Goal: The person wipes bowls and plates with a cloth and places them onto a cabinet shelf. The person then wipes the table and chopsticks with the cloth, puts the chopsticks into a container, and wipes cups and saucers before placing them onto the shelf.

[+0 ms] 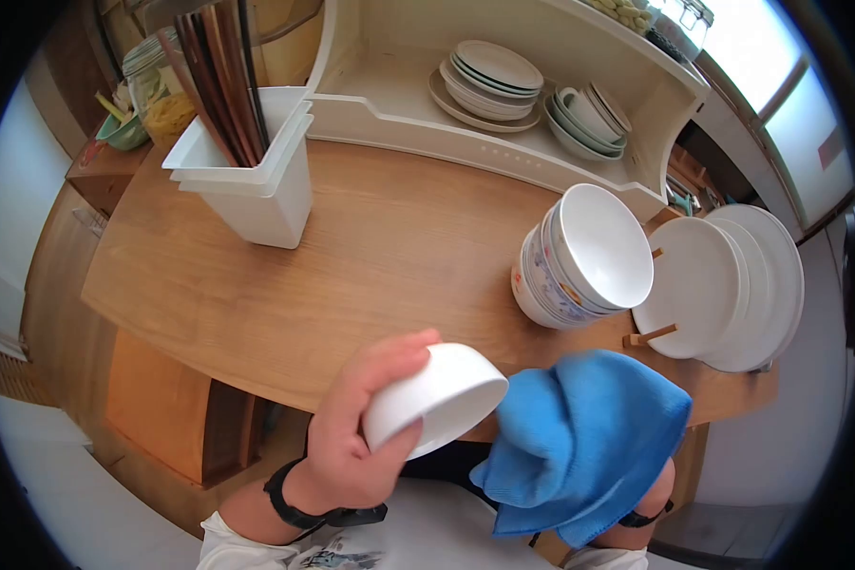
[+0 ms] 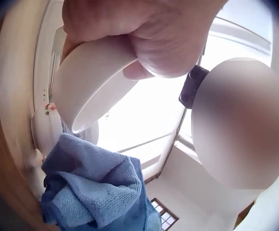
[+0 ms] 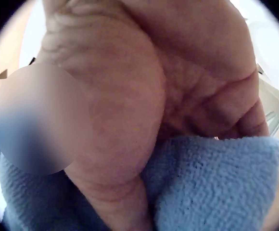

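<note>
My left hand (image 1: 347,442) grips a small white bowl (image 1: 446,389), thumb at its rim and fingers round its outer wall. The bowl is tilted on its side above the table's front edge, its mouth facing the cloth. In the left wrist view, the same bowl (image 2: 94,82) hangs just over a blue cloth (image 2: 98,187). My right hand (image 3: 115,96) holds that blue cloth (image 1: 579,437), with thumb and fingers curled into the fabric in the right wrist view. Draped cloth hides most of this hand in the head view.
A stack of patterned bowls (image 1: 603,247) stands on the wooden table (image 1: 370,228), beside white plates (image 1: 689,285) upright in a wooden rack. White containers (image 1: 261,204) with chopsticks (image 1: 223,85) stand at the left. Behind, a cream shelf (image 1: 399,123) holds stacked dishes (image 1: 494,71).
</note>
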`<state>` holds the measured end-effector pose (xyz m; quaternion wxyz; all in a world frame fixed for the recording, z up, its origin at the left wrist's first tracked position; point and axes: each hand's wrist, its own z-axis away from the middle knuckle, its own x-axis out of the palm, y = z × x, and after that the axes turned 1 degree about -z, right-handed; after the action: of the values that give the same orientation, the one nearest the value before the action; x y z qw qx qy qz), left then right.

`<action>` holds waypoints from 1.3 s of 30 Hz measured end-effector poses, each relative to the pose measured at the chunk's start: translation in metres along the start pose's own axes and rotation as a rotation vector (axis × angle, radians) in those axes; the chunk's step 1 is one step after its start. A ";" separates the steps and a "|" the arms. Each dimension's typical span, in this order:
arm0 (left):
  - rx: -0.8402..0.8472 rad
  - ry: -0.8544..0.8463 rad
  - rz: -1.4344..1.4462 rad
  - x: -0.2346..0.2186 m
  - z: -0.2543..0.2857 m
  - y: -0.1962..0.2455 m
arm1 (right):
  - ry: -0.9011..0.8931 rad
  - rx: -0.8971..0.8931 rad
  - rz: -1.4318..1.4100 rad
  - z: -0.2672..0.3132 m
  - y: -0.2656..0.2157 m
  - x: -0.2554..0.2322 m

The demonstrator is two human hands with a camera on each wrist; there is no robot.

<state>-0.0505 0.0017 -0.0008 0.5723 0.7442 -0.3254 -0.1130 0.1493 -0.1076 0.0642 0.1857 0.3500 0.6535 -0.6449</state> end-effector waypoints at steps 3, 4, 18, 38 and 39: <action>0.246 -0.212 -0.385 0.011 -0.007 0.006 | -0.251 0.306 -1.050 0.013 0.033 -0.006; 0.245 -0.229 -0.376 0.015 -0.008 0.003 | -0.233 0.312 -1.052 0.014 0.037 -0.007; 0.301 -0.239 -0.354 0.041 -0.006 0.019 | -0.136 -0.215 -0.643 -0.032 0.008 0.032; 0.707 0.147 -0.031 0.071 0.010 -0.018 | 0.087 -0.543 -0.497 -0.020 0.013 0.063; 0.741 0.046 -0.173 0.066 0.014 -0.014 | 0.112 -0.540 -0.435 0.016 0.041 0.026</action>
<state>-0.0026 -0.0479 -0.0051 0.2599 0.9277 -0.2672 -0.0188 0.1566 -0.1210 0.0153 0.0936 0.1757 0.8689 -0.4532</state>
